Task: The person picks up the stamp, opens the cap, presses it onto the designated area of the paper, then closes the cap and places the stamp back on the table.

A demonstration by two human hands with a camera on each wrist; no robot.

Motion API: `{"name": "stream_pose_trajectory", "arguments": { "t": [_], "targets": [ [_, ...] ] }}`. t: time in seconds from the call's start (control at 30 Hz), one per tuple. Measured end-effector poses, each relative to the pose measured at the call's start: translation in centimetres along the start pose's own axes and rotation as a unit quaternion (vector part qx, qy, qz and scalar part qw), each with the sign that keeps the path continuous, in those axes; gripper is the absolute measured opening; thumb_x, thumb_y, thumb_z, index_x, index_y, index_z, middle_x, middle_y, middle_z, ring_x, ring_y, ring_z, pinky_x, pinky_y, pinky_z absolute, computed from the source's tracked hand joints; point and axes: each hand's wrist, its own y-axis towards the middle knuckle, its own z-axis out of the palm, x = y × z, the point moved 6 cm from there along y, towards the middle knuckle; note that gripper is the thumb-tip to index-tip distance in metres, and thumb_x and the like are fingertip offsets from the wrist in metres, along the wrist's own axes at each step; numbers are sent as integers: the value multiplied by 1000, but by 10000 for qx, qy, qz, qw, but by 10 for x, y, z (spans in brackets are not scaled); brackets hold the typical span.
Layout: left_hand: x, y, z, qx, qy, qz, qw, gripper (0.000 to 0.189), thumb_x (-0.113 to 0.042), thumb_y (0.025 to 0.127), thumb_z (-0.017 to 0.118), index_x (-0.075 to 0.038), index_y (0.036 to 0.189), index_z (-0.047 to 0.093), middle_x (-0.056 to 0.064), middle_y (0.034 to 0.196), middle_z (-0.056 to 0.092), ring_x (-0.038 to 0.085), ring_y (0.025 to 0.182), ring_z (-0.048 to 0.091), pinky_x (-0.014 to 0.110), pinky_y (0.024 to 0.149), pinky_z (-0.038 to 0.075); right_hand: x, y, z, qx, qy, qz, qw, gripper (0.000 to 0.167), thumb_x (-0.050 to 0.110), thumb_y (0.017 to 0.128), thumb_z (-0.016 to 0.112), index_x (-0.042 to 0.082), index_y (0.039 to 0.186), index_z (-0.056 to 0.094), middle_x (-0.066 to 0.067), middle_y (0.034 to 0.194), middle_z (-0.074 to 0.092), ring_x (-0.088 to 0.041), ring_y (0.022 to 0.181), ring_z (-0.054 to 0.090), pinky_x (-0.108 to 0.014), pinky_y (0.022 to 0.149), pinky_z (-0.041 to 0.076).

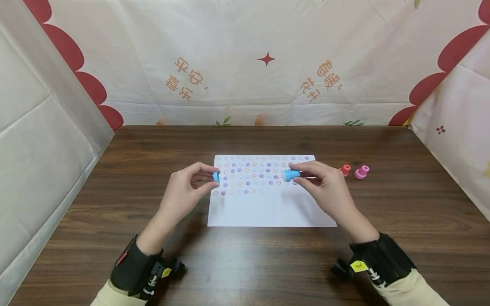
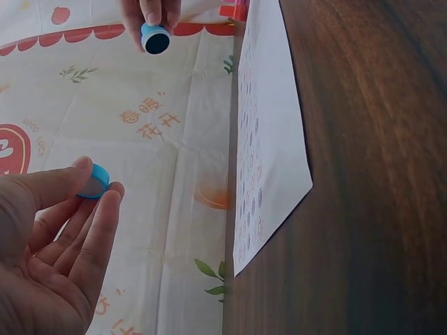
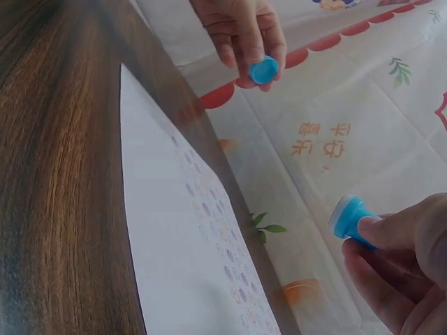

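Cloth backdrop: the pale patterned cloth (image 1: 229, 38) hangs beyond the left hand (image 1: 187, 185) and the right hand (image 1: 328, 187), with a red scalloped edge, orange lettering and a red star.
Counter: the dark wood-grain counter (image 1: 245, 263) spreads below both hands and on either side of them.
Paper: the white sheet (image 1: 249, 212) lies flat on the counter, beneath and between the hands; the left fingers overlap its left edge, and the right hand hides part of its upper right.
Left hand: held up, apart from the right hand, thumb and fingertips pinching the blue cap (image 1: 216, 177); the remaining fingers extend loosely.
Right hand: also raised, thumb and fingers clamped round the handle of the blue stamp (image 1: 292, 175).
Wristbands: a black left wristband (image 1: 132, 267) and a black right wristband (image 1: 390, 259) sit behind the hands, above cream sleeves (image 1: 415, 293).
Blue stamp: tilted sideways over the sheet, its wide end toward the left hand; bright blue, with a pale rim round a dark face in the left wrist view.
Spare stamps: a pink stamp (image 1: 361, 172) and a red stamp (image 1: 346, 170) stand on the counter to the right of the right hand, the red one nearer.
Blue cap: shallow and round, its hollow side turned toward the right hand, well apart from the blue stamp.
Prints: small red, blue and purple prints (image 1: 248, 164) fill rows on the sheet's far half; the nearest row stops partway across.
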Motion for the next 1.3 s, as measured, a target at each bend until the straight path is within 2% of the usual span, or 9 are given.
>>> {"name": "stream_pose_trajectory", "arguments": {
  "t": [0.1,0.17,0.3,0.4,0.83,1.3],
  "targets": [
    [1,0,0,-4,-10,-17,10000,27,-8,87,77,-8,113,70,9,108,76,20,94,75,32,81,62,2,4,4,100,-72,-2,9999,32,2,82,79,8,113,73,-9,107,76,-12,90,71,-6,75,53],
    [1,0,0,-12,-12,-19,10000,27,-8,86,77,-7,112,70,9,107,76,20,94,75,32,81,62,3,6,7,163,-43,20,9999,30,1,82,79,7,110,72,-9,104,76,-19,91,73,-13,76,57],
    [1,0,-1,-27,-24,3,10000,27,-8,86,77,-5,113,70,10,107,76,21,95,75,33,82,62,4,11,12,325,-71,21,9994,25,3,82,79,7,106,72,-11,101,76,-24,90,73,-32,79,62],
    [1,1,-1,-24,-38,7,10000,27,-8,86,77,-4,113,70,10,106,76,22,95,75,33,82,62,5,13,17,459,-186,-72,9987,23,4,83,79,7,105,74,-11,101,76,-24,89,74,-39,80,62],
    [1,2,-3,-13,-75,-67,9999,26,-9,86,77,-7,111,70,9,106,77,19,94,75,31,80,62,9,20,39,914,-954,-309,9907,24,9,85,78,10,109,76,-7,108,76,-19,88,72,-39,80,62],
    [3,1,-3,-45,-22,-86,10000,27,-9,85,78,-7,111,70,9,105,76,19,91,75,30,79,62,7,19,55,1022,-1442,-506,9830,18,11,87,76,12,105,78,-1,98,77,-13,82,68,-35,76,58]
  ]
}}
